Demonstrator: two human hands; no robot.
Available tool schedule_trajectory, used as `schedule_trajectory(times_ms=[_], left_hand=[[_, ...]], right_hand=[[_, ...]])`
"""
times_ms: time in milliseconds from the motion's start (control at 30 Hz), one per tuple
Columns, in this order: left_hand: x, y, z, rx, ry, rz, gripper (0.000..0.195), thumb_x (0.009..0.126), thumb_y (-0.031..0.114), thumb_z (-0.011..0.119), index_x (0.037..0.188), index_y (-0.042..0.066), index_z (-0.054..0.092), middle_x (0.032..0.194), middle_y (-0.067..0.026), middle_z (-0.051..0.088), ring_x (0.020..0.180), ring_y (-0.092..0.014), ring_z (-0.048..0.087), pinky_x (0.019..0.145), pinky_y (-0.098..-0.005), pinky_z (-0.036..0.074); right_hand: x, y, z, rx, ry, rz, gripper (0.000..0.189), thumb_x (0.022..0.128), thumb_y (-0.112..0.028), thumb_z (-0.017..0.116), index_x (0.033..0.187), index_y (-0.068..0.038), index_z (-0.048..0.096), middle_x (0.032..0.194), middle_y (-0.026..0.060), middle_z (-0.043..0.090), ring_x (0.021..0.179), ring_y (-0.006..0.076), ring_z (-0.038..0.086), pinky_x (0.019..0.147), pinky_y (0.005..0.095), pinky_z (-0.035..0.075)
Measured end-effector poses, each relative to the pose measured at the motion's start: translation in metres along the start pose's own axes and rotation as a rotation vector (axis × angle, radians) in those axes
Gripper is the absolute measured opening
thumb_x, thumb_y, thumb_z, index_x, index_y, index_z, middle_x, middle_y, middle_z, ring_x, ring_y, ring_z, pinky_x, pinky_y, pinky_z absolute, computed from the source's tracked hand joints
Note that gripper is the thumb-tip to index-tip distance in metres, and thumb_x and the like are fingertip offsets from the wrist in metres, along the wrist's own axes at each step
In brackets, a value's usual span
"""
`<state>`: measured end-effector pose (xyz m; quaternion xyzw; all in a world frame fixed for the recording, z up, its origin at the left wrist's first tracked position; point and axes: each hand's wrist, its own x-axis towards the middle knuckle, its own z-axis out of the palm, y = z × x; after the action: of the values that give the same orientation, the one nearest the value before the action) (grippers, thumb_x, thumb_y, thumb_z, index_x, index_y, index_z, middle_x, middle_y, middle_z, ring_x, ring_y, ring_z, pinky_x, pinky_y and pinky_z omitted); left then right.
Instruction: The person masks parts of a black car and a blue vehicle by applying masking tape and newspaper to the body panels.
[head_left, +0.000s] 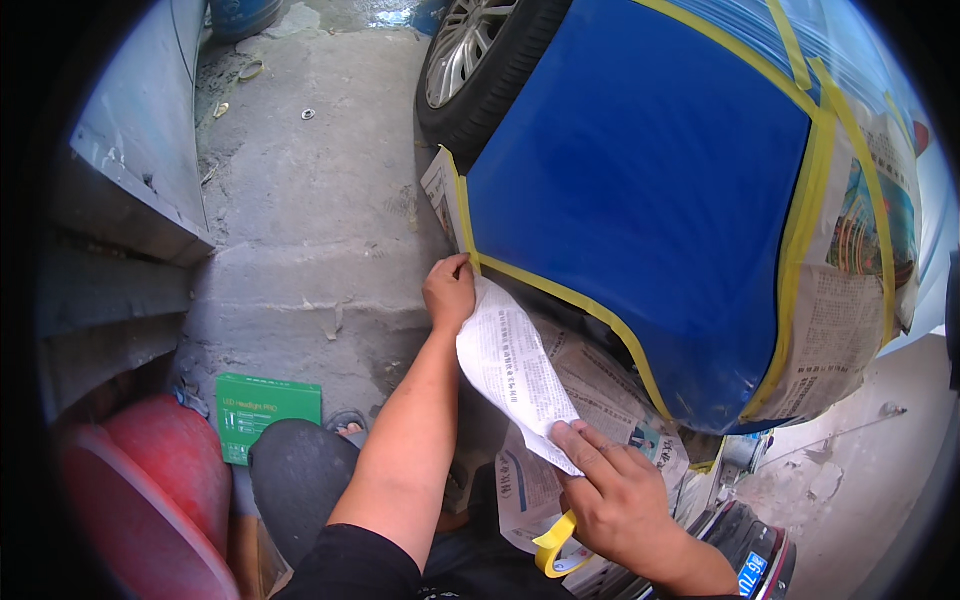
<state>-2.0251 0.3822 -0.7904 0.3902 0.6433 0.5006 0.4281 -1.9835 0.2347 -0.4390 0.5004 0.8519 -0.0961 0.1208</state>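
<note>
A strip of newspaper (506, 349) stretches between my two hands, below a blue car body panel (637, 165). At the panel's lower corner, my left hand (451, 291) pinches the paper's upper end against the yellow masking tape edge (555, 285). The strip's lower end is under the fingers of my right hand (619, 487), which also has a roll of yellow masking tape (559, 546) hanging beneath its palm. Yellow tape borders the panel's lower and right edges. More newspaper (600, 412) hangs behind the strip, and another taped piece (444, 199) sticks out beside the wheel.
A wheel with a black tyre (495, 97) stands left of the panel. Newspaper (832, 330) and clear plastic film (847, 37) cover adjoining parts. On the concrete floor (315, 187) lies a green headlight box (266, 409), near a red plastic container (165, 465). Another vehicle's rear (750, 547) shows lower right.
</note>
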Motion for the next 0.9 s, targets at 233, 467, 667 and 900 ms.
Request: schedule_trajectory(times_ms=[233,467,667,900], left_hand=[[-0.006,0.003,-0.003,0.325,-0.076,0.303,0.022,0.088,0.009,0.055,0.105,0.009,0.069,0.092,-0.0122,0.063,0.085,-0.034,0.062,0.077,-0.0431,0.051],[-0.017,0.032,-0.019,0.655,-0.351,0.177,0.036,0.096,0.02,0.043,0.126,0.012,0.06,0.098,-0.0105,0.062,0.099,-0.03,0.057,0.082,-0.0425,0.049],[-0.004,-0.013,-0.022,-0.065,-0.13,-0.109,0.041,0.092,0.01,0.046,0.131,0.005,0.055,0.11,-0.0123,0.066,0.099,-0.032,0.063,0.088,-0.0388,0.05],[-0.041,0.02,0.0,-0.463,0.084,-0.256,0.052,0.094,0.004,0.055,0.143,0.002,0.038,0.118,-0.0136,0.067,0.102,-0.021,0.066,0.091,-0.0316,0.05]], right_hand=[[0.002,0.0,0.002,0.036,0.057,0.02,0.019,0.072,-0.003,0.069,0.09,0.001,0.068,0.118,0.014,0.065,0.101,0.0295,0.068,0.068,0.0361,0.052],[0.002,0.01,0.0,-0.016,0.141,0.025,0.013,0.073,-0.008,0.065,0.085,-0.002,0.066,0.117,0.0157,0.065,0.099,0.03,0.068,0.07,0.0368,0.052],[0.006,0.007,-0.015,0.02,0.162,0.094,0.033,0.065,-0.006,0.067,0.098,0.0,0.069,0.112,0.0154,0.066,0.088,0.0288,0.068,0.071,0.0362,0.053],[-0.005,0.021,-0.01,0.096,0.247,0.206,0.049,0.063,0.002,0.069,0.112,-0.004,0.066,0.094,0.0117,0.065,0.074,0.0288,0.064,0.063,0.0366,0.052]])
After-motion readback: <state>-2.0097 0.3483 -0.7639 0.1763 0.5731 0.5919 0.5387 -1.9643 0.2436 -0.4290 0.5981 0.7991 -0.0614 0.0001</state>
